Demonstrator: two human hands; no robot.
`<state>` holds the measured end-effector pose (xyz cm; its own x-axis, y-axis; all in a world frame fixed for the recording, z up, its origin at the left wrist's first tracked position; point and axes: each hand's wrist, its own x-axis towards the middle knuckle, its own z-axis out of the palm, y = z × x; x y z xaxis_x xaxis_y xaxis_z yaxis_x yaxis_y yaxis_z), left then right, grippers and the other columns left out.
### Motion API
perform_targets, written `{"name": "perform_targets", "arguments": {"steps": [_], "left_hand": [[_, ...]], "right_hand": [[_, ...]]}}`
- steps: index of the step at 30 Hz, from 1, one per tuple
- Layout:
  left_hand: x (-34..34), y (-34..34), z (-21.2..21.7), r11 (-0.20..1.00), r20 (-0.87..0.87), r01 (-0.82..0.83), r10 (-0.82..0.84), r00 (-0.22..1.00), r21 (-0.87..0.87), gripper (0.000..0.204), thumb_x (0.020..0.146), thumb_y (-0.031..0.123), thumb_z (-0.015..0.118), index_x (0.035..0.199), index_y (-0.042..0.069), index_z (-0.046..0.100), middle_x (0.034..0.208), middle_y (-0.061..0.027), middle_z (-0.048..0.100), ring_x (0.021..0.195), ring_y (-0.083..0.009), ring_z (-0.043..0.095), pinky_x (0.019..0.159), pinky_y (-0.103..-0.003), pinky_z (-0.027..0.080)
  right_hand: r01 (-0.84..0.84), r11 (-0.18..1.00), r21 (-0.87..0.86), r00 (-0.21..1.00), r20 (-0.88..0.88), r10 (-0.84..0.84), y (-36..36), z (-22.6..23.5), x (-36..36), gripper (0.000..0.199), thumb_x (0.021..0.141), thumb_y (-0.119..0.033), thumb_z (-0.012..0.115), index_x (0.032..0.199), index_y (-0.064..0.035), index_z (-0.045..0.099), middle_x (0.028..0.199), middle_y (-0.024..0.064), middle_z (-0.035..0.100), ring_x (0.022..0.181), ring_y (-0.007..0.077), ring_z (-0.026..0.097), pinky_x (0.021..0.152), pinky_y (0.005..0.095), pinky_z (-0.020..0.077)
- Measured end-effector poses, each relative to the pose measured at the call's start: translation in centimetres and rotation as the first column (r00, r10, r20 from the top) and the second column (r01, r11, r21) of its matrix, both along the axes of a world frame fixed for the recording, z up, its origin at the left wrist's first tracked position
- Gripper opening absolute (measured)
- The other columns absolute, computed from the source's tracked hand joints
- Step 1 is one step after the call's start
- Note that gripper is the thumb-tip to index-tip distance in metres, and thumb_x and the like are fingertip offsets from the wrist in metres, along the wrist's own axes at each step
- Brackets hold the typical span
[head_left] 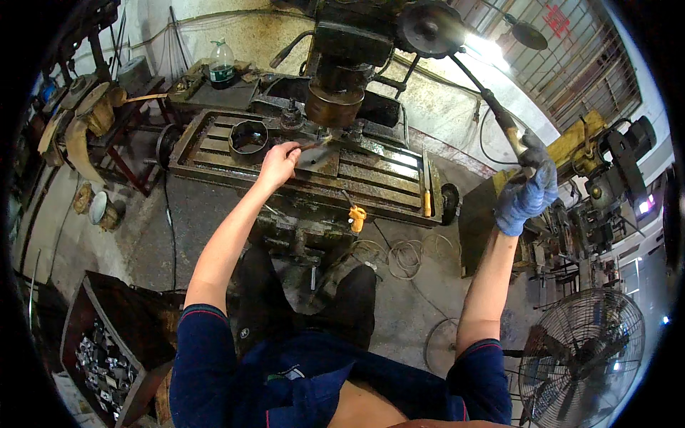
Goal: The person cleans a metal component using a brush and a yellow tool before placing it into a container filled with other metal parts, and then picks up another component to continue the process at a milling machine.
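My bare left hand (pixel 277 165) is closed around the handle of a small brush (pixel 314 145), its pale tip beside the spindle's lower end. Just left of that hand stands a dark round tin (pixel 237 151) with dark liquid inside. My right hand (pixel 526 196), in a blue-grey knit glove, is closed on the lower end of a long machine lever (pixel 492 100). The lever slopes up to a round hub (pixel 428 30) on the machine's head. Below the spindle (pixel 334 103), the slotted machine table (pixel 385 187) looks wet and oily; the workpiece there is hard to make out.
A yellow-handled tool (pixel 427 202) lies at the table's right end, and a yellow fitting (pixel 357 217) hangs at its front edge. A bin of small metal parts (pixel 89 299) stands at lower left. A caged fan (pixel 581 360) stands at lower right. Hose coils (pixel 405 260) lie on the floor.
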<state>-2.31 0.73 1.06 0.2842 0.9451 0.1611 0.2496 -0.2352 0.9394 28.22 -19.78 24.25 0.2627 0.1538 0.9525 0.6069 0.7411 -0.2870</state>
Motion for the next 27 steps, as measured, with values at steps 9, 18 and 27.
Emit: {"name": "perform_targets", "arguments": {"steps": [9, 18, 27], "left_hand": [[2.3, 1.0, 0.6, 0.995, -0.038, -0.014, 0.017, 0.999, 0.097, 0.025, 0.086, 0.017, 0.05, 0.102, 0.001, 0.059, 0.071, -0.0148, 0.062, 0.062, -0.027, 0.061, 0.06, -0.037, 0.047], [3.5, 2.5, -1.2, 0.909, -0.165, -0.193, 0.269, 0.949, 0.37, 0.021, 0.083, 0.014, 0.051, 0.098, 0.004, 0.06, 0.087, -0.0209, 0.061, 0.085, -0.0374, 0.058, 0.073, -0.045, 0.045], [-2.7, 0.1, 1.0, 0.861, -0.236, -0.126, 0.271, 0.933, 0.492, 0.022, 0.082, 0.015, 0.052, 0.101, 0.005, 0.059, 0.092, -0.0182, 0.059, 0.087, -0.036, 0.057, 0.074, -0.044, 0.045]], "right_hand": [[0.27, 0.949, 0.162, 0.851, 0.421, -0.314, 0.8, 9.3, 4.3, 0.011, 0.079, -0.007, 0.053, 0.084, -0.0002, 0.061, 0.079, 0.0092, 0.064, 0.064, 0.0183, 0.06, 0.06, 0.0305, 0.0479], [0.574, 0.672, 0.467, 0.394, 0.562, -0.727, 4.1, 17.3, 7.1, 0.019, 0.083, -0.006, 0.051, 0.094, -0.004, 0.066, 0.084, 0.0074, 0.067, 0.074, 0.014, 0.063, 0.069, 0.0267, 0.0509], [0.211, 0.977, -0.036, 0.971, 0.125, -0.205, 1.1, 12.6, 0.3, 0.035, 0.086, -0.016, 0.053, 0.117, 0.0002, 0.053, 0.11, 0.0114, 0.059, 0.106, 0.0192, 0.052, 0.094, 0.0288, 0.0376]]}}
